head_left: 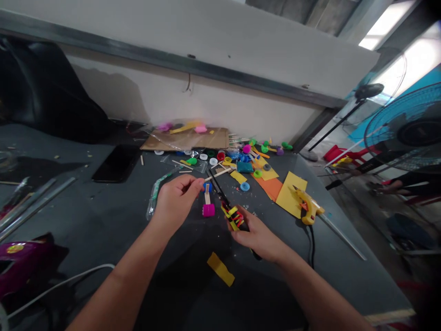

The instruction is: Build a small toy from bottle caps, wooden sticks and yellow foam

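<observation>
The right hand holds black scissors and yellow-and-red strips in curled fingers; the left hand pinches narrowly, just beside a pink-and-blue stick piece (on the grey worktop).

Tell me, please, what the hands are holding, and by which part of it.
The right hand holds black scissors by their handle; whether the left hand holds anything cannot be told.

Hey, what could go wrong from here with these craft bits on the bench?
The black scissors in the right hand sit close to the left hand, so a slip might nick it. The yellow glue gun rests against yellow paper, its cord attached; if hot, it might mark the paper.
</observation>
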{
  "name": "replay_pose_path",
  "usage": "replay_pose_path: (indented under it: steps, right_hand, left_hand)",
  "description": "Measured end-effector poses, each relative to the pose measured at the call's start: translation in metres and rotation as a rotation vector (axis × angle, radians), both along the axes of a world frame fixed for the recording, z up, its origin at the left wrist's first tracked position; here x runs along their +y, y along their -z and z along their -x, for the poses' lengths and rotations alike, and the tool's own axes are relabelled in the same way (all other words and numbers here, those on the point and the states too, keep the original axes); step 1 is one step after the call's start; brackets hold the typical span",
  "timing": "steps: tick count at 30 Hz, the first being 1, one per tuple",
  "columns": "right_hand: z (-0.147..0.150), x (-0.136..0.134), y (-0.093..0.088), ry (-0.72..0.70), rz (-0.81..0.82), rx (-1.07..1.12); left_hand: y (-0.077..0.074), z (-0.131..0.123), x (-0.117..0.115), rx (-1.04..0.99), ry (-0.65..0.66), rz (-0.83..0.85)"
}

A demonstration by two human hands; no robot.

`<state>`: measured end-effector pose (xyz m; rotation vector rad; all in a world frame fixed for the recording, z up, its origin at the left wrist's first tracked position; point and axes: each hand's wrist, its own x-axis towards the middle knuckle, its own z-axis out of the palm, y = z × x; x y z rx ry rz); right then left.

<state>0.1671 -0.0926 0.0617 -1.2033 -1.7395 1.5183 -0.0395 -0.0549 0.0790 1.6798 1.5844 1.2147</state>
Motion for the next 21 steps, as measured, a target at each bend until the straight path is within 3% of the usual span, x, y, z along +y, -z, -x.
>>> replay_pose_path:
  steps: [9, 21]
  right_hand:
    - [-0.01, 0.002, 0.006, 0.032, 0.072, 0.004]
    - [-0.006, 0.001, 0.005, 0.103, 0.104, 0.04]
  left_hand:
    - [0.006, -0.008, 0.005, 0.278, 0.012, -0.243]
    - [0.008, -0.019, 0.012, 0.26, 0.052, -0.197]
